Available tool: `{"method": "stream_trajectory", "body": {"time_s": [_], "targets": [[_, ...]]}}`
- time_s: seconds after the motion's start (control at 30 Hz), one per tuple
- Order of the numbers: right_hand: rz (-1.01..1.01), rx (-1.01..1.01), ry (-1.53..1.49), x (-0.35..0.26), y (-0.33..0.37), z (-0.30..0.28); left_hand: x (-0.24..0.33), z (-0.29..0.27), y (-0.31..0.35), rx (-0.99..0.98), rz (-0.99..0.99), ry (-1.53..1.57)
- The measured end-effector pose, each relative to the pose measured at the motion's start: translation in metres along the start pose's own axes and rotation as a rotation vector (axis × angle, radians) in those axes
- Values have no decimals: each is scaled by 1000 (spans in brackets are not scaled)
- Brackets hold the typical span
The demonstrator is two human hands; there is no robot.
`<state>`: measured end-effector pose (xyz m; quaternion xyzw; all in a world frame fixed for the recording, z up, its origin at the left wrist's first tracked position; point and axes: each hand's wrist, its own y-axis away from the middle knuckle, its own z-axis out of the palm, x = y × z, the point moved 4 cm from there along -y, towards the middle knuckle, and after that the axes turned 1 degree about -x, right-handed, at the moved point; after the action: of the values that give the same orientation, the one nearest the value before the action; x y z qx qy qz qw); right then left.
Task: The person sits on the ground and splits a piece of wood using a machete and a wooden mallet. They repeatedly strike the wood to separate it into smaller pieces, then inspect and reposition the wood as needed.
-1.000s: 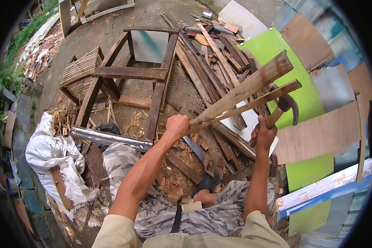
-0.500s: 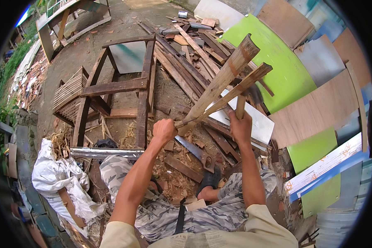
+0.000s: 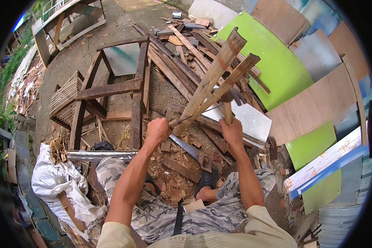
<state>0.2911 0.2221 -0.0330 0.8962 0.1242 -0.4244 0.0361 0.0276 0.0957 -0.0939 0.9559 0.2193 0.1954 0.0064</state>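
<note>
Left hand: I curl it tight round a thin wooden piece (image 3: 175, 122), mid-frame, beside the poles (image 3: 213, 76).
Right hand: my fingers wrap the hammer (image 3: 227, 110).
Saw (image 3: 189, 149): below centre.

The hammer's (image 3: 227, 108) head is blurred; its handle's lower end is hidden by the right hand (image 3: 232, 130). The near end of the thinner pole (image 3: 235, 77) is covered by the left hand (image 3: 158, 129), fingertips not seen. The left shoe (image 3: 154, 187) is mostly blocked by the trousers (image 3: 146, 215). The far wooden frame (image 3: 49, 20) is cut off at the top; shirt (image 3: 219, 239) print too small to be read.
</note>
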Motion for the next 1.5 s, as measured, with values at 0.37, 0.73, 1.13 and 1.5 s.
{"method": "stream_trajectory", "body": {"time_s": [0.37, 0.73, 1.13, 1.5], "targets": [[-31, -86, 162, 70, 23, 71, 4, 11, -1, -12, -10, -16], [-65, 179, -874, -87, -10, -56, -10, -4, 4, -17, -50, 6], [84, -60, -81, 0, -15, 4, -2, -8, -14, -72, -73, -4], [64, -186, 239, 66, 17, 83, 15, -8, -4, -84, -70, -17]]}}
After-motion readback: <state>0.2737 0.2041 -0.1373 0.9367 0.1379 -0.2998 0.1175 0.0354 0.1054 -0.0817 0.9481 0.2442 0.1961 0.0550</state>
